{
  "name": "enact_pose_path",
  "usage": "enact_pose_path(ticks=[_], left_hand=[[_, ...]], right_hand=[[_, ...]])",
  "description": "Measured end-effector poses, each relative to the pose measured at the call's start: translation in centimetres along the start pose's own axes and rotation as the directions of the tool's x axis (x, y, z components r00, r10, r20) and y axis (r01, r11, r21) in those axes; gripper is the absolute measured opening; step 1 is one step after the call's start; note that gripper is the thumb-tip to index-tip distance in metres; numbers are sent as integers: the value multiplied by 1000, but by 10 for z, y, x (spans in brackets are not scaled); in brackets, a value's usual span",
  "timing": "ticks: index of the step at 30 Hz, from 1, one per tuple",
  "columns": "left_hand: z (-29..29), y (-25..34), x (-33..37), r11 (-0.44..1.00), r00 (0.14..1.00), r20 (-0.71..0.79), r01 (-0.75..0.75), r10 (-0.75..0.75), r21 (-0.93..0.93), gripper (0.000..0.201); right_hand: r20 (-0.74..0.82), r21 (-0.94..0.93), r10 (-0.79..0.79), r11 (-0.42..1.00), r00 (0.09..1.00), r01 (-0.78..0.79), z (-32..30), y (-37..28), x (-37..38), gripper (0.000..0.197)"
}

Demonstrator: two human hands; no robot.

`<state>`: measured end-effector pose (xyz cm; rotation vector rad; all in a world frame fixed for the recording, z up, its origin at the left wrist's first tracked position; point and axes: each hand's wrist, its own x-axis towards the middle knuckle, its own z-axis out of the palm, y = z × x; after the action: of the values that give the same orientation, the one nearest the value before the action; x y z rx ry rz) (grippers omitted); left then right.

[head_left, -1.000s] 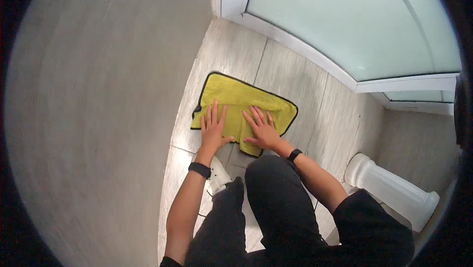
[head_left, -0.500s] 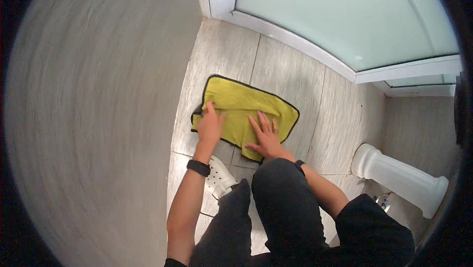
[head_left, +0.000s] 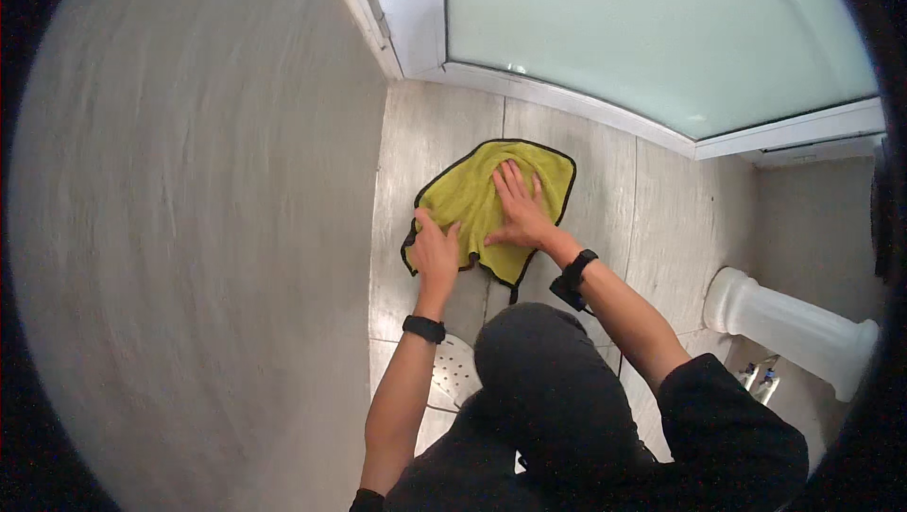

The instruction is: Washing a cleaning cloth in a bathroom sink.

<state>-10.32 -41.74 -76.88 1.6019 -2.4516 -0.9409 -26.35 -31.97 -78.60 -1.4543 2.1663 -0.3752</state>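
Note:
A yellow-green cleaning cloth with black edging lies rumpled on the tiled floor. My right hand presses flat on its right part, fingers spread and stretched away from me. At the cloth's lower left edge rests my left hand, index finger and thumb apart; its other fingers are partly hidden. Folds run between the two hands, and a loose black-edged corner points back toward my knee.
A grey wall rises close on the left. Beyond the cloth stands a white-framed frosted glass panel. To the right are a white pedestal column and small pipe valves. My white perforated clog is behind my left hand.
My right hand has slid forward, pushing the cloth's right part away from me and bunching it. Both hands and the cloth sit differently against the floor joints.

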Motion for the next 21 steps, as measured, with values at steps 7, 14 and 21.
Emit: enact_pose_path(ticks=[7,14,21], left_hand=[[11,-21,-14,975,983,-155,-123,95,-183,38],[-19,13,-12,912,889,-213,-378,406,162,31],[-73,52,44,912,901,-139,-408,410,42,26]], right_hand=[[-109,35,210,978,972,-207,42,-16,-49,122],[12,15,183,983,983,-184,26,-10,-53,120],[-121,72,57,996,991,-48,10,12,7,86]])
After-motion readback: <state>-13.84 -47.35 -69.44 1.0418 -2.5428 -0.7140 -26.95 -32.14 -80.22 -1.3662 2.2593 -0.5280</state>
